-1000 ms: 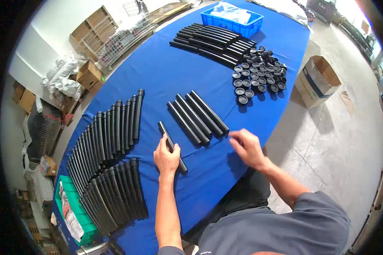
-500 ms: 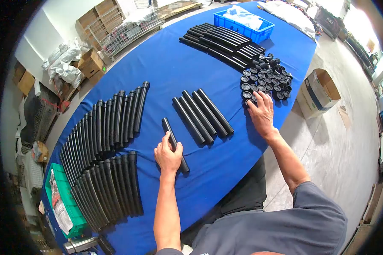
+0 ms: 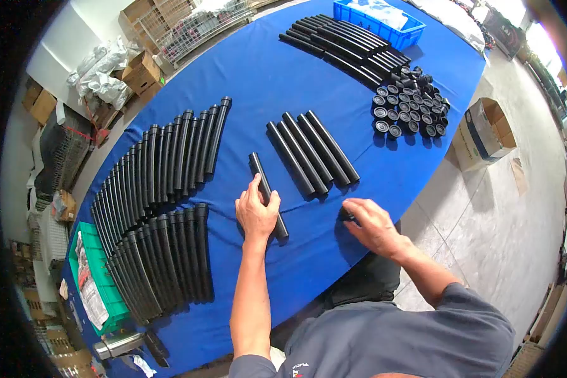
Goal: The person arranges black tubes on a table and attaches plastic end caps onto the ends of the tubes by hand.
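Observation:
My left hand point(image 3: 257, 211) is closed around a single black tube point(image 3: 266, 183) lying slanted on the blue cloth. To the right, my right hand point(image 3: 375, 228) holds a small black cap point(image 3: 346, 215) between thumb and fingers, just above the table. Several loose black tubes point(image 3: 303, 157) lie side by side beyond my hands. Round black caps point(image 3: 412, 108) are clustered at the upper right. Two rows of tubes with capped ends, an upper row point(image 3: 164, 157) and a lower row point(image 3: 164, 258), fan out on the left.
More black tubes point(image 3: 343, 47) and a blue crate point(image 3: 412, 33) with clear plastic stand at the far end of the blue table point(image 3: 252, 82). A green crate point(image 3: 110, 290) sits at the left edge. An open cardboard box point(image 3: 479, 142) is on the floor at right.
My right hand reached out to the cap cluster and has come back with a black cap. My left hand stays on its tube. The whole view has shifted a little.

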`<action>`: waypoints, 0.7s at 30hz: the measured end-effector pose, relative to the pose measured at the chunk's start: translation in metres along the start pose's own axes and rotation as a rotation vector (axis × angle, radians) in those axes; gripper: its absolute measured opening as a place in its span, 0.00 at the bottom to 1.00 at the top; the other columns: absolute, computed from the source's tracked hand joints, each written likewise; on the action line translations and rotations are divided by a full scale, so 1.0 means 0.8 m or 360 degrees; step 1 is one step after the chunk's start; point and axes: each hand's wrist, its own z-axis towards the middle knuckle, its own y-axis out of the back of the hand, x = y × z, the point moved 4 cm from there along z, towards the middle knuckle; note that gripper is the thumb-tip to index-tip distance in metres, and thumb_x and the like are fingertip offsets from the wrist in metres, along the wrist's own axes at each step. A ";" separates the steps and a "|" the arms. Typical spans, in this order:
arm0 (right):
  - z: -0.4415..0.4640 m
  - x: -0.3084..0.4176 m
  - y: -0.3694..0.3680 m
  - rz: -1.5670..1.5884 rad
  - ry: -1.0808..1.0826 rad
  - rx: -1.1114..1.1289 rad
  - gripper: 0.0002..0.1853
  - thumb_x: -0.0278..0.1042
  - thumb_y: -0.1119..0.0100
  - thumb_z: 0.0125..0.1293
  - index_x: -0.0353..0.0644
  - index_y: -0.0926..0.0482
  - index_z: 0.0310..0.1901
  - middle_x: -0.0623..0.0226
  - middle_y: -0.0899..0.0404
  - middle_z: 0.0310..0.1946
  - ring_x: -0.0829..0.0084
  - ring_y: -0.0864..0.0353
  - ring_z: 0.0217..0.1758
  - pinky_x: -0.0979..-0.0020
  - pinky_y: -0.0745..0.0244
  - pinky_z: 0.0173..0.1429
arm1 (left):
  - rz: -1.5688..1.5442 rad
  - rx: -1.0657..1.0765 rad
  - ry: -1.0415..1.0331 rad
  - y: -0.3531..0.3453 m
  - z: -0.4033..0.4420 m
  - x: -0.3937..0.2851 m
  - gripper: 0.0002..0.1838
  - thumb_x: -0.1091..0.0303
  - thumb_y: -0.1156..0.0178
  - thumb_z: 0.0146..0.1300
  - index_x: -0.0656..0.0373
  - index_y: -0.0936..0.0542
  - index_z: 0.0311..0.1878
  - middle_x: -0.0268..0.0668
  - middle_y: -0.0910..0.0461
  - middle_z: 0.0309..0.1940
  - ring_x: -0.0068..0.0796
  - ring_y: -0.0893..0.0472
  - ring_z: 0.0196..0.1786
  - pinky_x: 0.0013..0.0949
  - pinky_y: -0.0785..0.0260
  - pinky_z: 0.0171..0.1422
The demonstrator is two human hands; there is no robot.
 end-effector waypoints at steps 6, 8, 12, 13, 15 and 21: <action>0.016 0.022 -0.007 -0.0084 0.0268 -0.0273 0.24 0.24 0.28 0.58 0.35 0.22 0.57 0.53 0.21 0.54 0.54 0.17 0.53 0.60 0.18 0.56 | 0.0015 0.0007 0.0007 0.000 -0.001 0.000 0.30 0.61 0.30 0.56 0.60 0.19 0.62 0.32 0.21 0.26 0.36 0.20 0.35 0.43 0.32 0.46; 0.010 0.005 -0.029 -0.0102 0.0203 -0.0140 0.24 0.24 0.28 0.58 0.35 0.22 0.57 0.53 0.21 0.55 0.54 0.17 0.52 0.60 0.18 0.55 | 0.0005 -0.0025 -0.0046 -0.003 -0.002 0.004 0.30 0.61 0.30 0.56 0.59 0.19 0.63 0.32 0.23 0.25 0.36 0.21 0.32 0.43 0.31 0.44; 0.012 0.008 -0.023 -0.0145 0.0098 -0.0135 0.30 0.28 0.26 0.56 0.34 0.24 0.62 0.50 0.21 0.55 0.51 0.18 0.51 0.59 0.19 0.57 | 0.0017 0.0005 -0.0006 -0.001 -0.001 0.002 0.30 0.61 0.30 0.56 0.60 0.19 0.62 0.33 0.20 0.26 0.37 0.19 0.36 0.44 0.31 0.46; 0.013 0.017 -0.011 -0.0158 0.0044 -0.0166 0.32 0.29 0.25 0.56 0.34 0.25 0.63 0.49 0.21 0.55 0.51 0.18 0.51 0.59 0.19 0.57 | 0.0016 0.0006 -0.0002 0.001 0.000 0.002 0.30 0.61 0.30 0.56 0.60 0.19 0.62 0.33 0.20 0.27 0.37 0.19 0.36 0.44 0.31 0.46; 0.006 0.030 0.002 -0.0130 0.0109 -0.0206 0.36 0.30 0.24 0.54 0.36 0.27 0.66 0.48 0.21 0.54 0.49 0.18 0.51 0.58 0.19 0.55 | 0.0012 0.0019 0.0012 0.001 -0.001 0.000 0.30 0.61 0.30 0.55 0.59 0.19 0.63 0.33 0.19 0.27 0.37 0.19 0.36 0.44 0.31 0.46; -0.010 0.074 -0.055 0.0862 -0.0157 0.0491 0.17 0.38 0.35 0.70 0.35 0.21 0.53 0.49 0.16 0.42 0.49 0.14 0.43 0.55 0.18 0.48 | 0.0010 0.0028 0.0006 -0.004 -0.001 0.005 0.30 0.61 0.30 0.56 0.59 0.20 0.63 0.33 0.20 0.27 0.38 0.19 0.36 0.45 0.31 0.47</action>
